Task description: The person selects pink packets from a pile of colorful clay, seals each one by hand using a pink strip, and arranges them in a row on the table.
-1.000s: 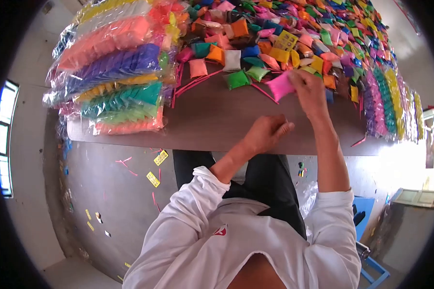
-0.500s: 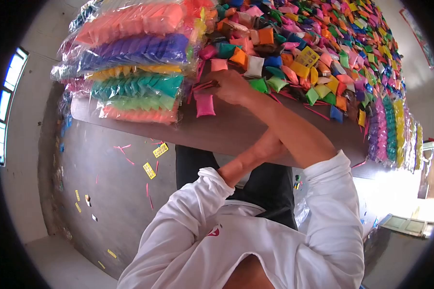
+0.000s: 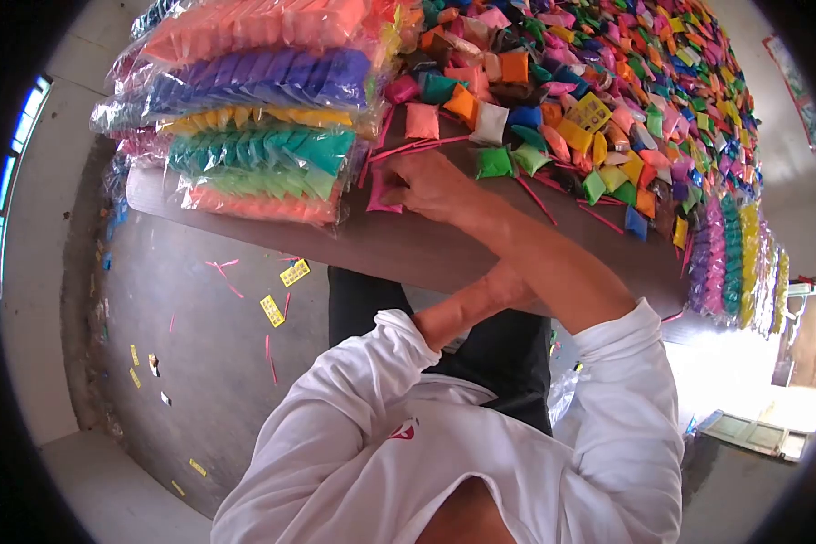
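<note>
My right hand [image 3: 426,186] reaches across to the left over the table, its fingers curled at the edge of a small pink packet [image 3: 378,198] and closed on it. Part of that packet is hidden under the fingers. Thin pink strips [image 3: 419,147] lie just beyond the knuckles. A salmon-pink packet [image 3: 422,121] rests a little further back. My left hand [image 3: 510,279] is beneath my right forearm at the table's front edge; its fingers are hidden, so what it holds cannot be seen.
Clear bags of sorted packets [image 3: 261,150] are stacked on the table's left. A large heap of mixed coloured packets [image 3: 598,91] covers the back and right. More bagged rows [image 3: 733,254] hang at the right end. Yellow cards [image 3: 272,311] and pink strips lie on the floor.
My right hand has moved slightly down and nearer, from the pink strips onto the pink packet. The strips now lie on the table behind it. My left hand stays under the forearm.
</note>
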Demonstrator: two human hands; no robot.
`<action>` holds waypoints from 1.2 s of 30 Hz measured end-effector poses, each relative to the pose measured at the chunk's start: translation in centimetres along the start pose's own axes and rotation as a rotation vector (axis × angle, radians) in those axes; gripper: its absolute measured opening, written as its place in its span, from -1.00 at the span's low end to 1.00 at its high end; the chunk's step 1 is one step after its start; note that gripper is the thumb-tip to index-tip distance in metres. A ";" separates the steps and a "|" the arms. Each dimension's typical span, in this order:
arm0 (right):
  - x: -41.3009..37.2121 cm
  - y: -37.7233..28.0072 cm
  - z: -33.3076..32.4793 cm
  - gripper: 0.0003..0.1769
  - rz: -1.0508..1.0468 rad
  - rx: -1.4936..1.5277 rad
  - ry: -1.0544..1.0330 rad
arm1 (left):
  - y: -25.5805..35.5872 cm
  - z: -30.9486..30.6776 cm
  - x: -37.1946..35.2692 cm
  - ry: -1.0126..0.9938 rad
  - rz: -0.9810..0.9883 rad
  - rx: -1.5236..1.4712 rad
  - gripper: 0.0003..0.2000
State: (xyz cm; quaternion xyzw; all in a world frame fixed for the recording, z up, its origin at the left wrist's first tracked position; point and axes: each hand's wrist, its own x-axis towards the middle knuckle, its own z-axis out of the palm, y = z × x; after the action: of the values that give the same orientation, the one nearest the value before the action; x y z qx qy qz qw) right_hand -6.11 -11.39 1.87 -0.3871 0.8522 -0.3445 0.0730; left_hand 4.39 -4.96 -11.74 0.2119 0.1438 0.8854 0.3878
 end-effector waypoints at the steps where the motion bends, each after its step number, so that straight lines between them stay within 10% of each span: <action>1: 0.1 -0.1 0.0 -0.68 0.005 0.008 0.009 | -0.7 -1.0 -0.2 0.008 -0.029 -0.078 -0.60; 8: 0.1 0.7 1.7 -0.70 0.028 -0.102 0.077 | 0.8 2.0 -0.8 0.299 -0.195 -0.452 -0.67; 10: -0.1 0.7 2.3 -0.71 0.035 -0.176 0.122 | 2.4 4.0 0.0 0.258 -0.141 0.256 -0.77; 12: -0.5 0.6 2.7 -0.72 0.017 -0.148 0.167 | 4.8 6.8 0.7 0.085 -0.040 1.677 -0.78; 15: -1.1 0.4 2.3 -0.74 0.029 -0.107 0.172 | 3.8 5.9 0.9 0.001 0.197 1.914 -0.80; 22: -2.7 3.6 -6.1 -0.87 0.243 -0.330 0.555 | 3.5 7.7 1.8 0.059 0.344 1.536 -0.79; 25: -4.1 8.3 -13.9 -0.78 0.398 -0.343 0.907 | 4.9 9.6 2.1 0.139 0.159 1.897 -0.76; 34: -3.3 17.4 -18.6 -0.57 0.622 -0.216 0.510 | 5.6 9.5 1.9 0.319 0.145 1.678 -0.70; 36: -3.8 16.0 -18.8 -0.60 0.653 -0.238 0.715 | 6.1 9.9 1.6 0.414 -0.027 1.475 -0.67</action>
State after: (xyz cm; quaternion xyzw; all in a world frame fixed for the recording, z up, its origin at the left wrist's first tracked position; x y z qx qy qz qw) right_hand -20.57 8.72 5.10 0.0364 0.9340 -0.3153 -0.1642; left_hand 4.36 -6.87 -0.18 0.2438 0.7700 0.5770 0.1217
